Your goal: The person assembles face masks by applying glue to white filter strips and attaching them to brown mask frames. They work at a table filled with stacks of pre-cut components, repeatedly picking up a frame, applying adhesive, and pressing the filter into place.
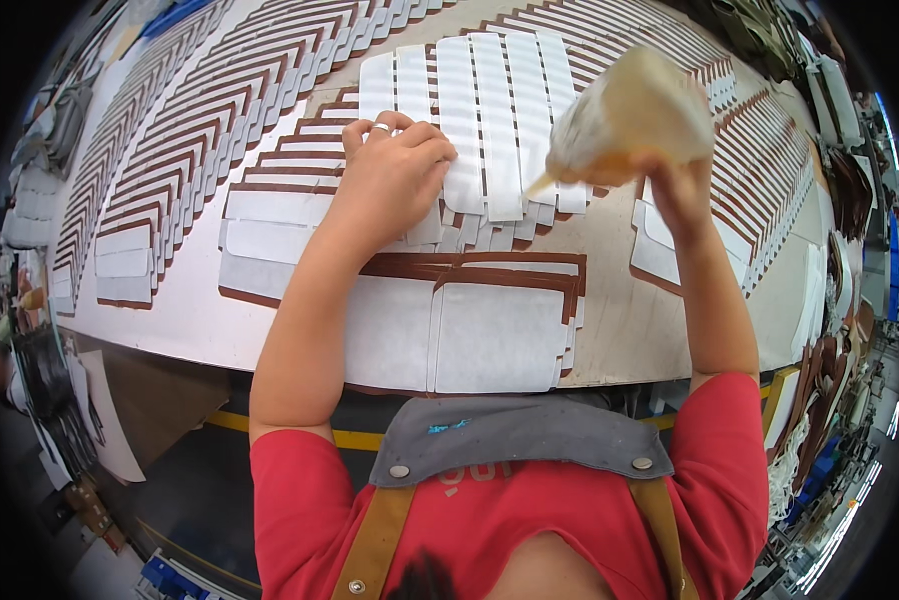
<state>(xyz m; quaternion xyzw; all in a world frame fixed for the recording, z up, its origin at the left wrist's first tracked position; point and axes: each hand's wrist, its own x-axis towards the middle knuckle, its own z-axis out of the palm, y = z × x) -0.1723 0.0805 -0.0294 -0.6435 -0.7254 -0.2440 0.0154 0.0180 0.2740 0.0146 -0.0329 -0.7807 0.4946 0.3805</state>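
My right hand [682,195] is wrapped round a squeeze bottle [635,110] of cloudy, yellowish-amber liquid, held tilted above the table. Its narrow nozzle points down and left, close to the right part of a row of white strips [500,110] separated by dashed dark gaps. My left hand [400,170], with a ring on one finger, rests on the left part of these strips. Its fingers are bent and slightly apart, their tips partly hidden. Under the strips lie overlapping brown-edged white panels [285,205]. Nearer me sits a stack of larger white panels with brown borders [500,335].
Long fanned rows of brown-edged panels [210,130] cover the table's left side. Another fanned row [750,170] lies at the right. The pale tabletop [620,330] ends in a curved edge before me. Brown strips [820,390] hang off to the right.
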